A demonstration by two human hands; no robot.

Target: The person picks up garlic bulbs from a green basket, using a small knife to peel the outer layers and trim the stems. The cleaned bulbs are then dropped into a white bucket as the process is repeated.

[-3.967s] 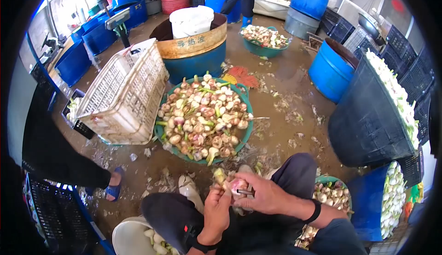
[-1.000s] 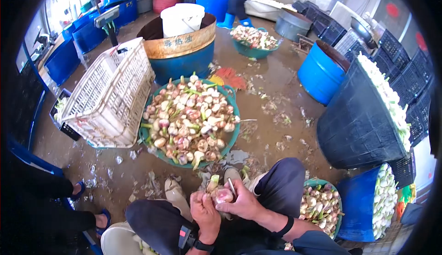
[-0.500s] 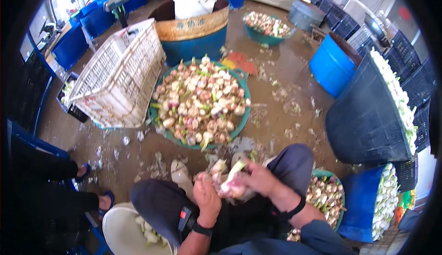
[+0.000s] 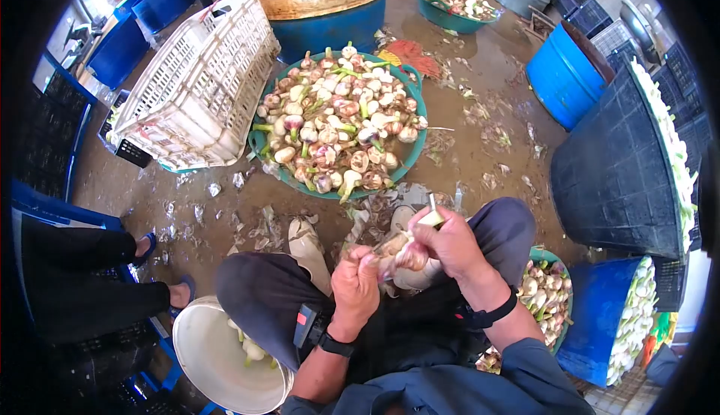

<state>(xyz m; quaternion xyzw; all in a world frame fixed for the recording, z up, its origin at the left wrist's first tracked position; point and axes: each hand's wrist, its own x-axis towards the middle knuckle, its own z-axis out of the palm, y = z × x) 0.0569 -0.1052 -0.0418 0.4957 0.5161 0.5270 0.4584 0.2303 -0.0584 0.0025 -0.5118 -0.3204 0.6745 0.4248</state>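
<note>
Between my knees, my right hand (image 4: pixel 454 248) is closed round a garlic bulb (image 4: pixel 412 256) whose pale green stem sticks up past the fingers. Pressed against the bulb's left side is my left hand (image 4: pixel 355 286), pinching its loose, papery outer skin (image 4: pixel 388 250). Part of the bulb is hidden by my fingers. In front of my feet stands a green tub (image 4: pixel 417 156) heaped with unpeeled garlic bulbs (image 4: pixel 341 119). By my left knee, a white bucket (image 4: pixel 199 362) holds several pale peeled garlic bulbs (image 4: pixel 253 350).
A white plastic crate (image 4: pixel 202 85) and a rusty-rimmed blue drum (image 4: pixel 330 25) stand beyond. At right are a black bin (image 4: pixel 611 167), a blue barrel (image 4: pixel 596 325) and a garlic basket (image 4: pixel 568 317). Peelings litter the wet floor (image 4: pixel 495 167). Another person's feet (image 4: pixel 180 295) are at left.
My hands have shifted slightly right, and the garlic bulb has turned in my right hand, its stem pointing up. The view has tipped down, showing more of my lap and the white bucket.
</note>
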